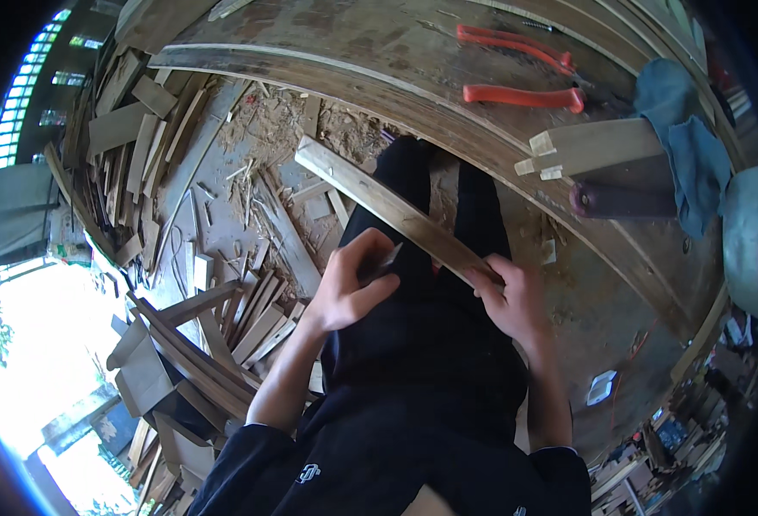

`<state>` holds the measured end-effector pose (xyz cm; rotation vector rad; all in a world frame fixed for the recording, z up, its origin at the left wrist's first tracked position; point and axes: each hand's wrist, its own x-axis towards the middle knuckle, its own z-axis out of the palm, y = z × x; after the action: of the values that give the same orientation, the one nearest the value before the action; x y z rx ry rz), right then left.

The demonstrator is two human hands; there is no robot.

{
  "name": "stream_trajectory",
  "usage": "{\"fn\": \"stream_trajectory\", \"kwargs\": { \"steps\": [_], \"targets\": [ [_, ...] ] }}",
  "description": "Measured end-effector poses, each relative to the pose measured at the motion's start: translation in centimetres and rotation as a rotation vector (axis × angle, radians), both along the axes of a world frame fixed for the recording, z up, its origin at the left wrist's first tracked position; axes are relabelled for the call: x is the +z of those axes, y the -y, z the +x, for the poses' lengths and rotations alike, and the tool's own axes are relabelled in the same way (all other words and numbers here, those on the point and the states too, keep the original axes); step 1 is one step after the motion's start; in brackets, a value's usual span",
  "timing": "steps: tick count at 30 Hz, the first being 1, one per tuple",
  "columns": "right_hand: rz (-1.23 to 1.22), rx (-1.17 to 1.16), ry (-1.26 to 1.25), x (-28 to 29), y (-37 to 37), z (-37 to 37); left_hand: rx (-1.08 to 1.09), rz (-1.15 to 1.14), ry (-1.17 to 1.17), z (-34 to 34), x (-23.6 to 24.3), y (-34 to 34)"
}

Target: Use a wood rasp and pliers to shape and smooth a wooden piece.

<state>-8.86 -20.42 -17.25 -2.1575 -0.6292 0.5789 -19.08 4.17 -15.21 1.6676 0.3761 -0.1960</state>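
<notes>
Head view showed a wooden strip (377, 196) slanting above the person's dark-trousered legs, its far end up and to the left, its near end at the right hand (514, 299). That hand was closed around this end, thumb and fingers pinching it. The left hand (345, 288) sat just beside the strip's near side, fingers curled and thumb standing a little apart, with a small grey piece (392, 255) held at the fingers; its kind could not be told. Beyond the knees ran a wooden workbench (345, 39), bearing pliers with red handles (525, 97), a notched pale wooden piece (603, 146), a dark purplish bar (628, 199) next to it, and a blue-grey cloth (699, 172) draped over the ends of both. Shavings (267, 129) littered the floor. To the left lay stacked offcuts (263, 331), an open cardboard box (142, 370) and, farther up, a heap of boards (125, 129).
</notes>
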Motion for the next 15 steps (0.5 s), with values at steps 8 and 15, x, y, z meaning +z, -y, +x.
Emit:
{"fn": "stream_trajectory", "kwargs": {
  "steps": [8, 15],
  "targets": [
    [0.162, -0.036, -0.006, 3.3, 0.0, -1.0, 0.146, -0.319, 0.258, -0.4, 4.1, -0.3],
    [0.22, -0.189, -0.069, 2.9, 2.6, -2.0, 0.191, 0.537, 0.838, 4.8, 12.9, -2.9]
  ]
}}
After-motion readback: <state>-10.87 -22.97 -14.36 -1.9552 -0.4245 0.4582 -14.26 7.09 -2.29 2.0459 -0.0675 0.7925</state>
